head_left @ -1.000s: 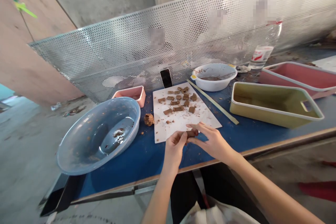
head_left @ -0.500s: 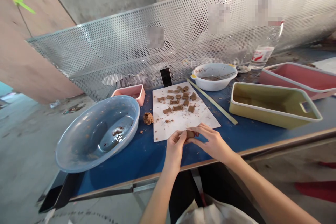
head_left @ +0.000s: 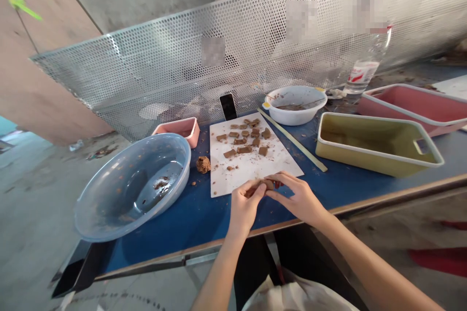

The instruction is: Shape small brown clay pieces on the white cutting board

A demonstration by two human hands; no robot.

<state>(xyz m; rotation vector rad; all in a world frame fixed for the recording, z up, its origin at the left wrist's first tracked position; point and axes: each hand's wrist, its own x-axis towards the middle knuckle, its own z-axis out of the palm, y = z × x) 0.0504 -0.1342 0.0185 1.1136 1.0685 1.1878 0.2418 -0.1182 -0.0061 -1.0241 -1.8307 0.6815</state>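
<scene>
My left hand and my right hand meet at the near edge of a white cutting board, and both pinch one small brown clay lump between their fingertips. Several small brown clay pieces lie on the far half of the board. A rounder brown clay ball sits on the blue table just left of the board.
A large blue plastic basin stands at the left, with a small pink dish behind it. A phone leans on the perforated metal screen. A white bowl, a long stick, yellow tray, pink tray and bottle stand at the right.
Both hands have closed in tighter round the clay lump, the left fingers now lying over it. The view has shifted slightly; nothing else on the table moved.
</scene>
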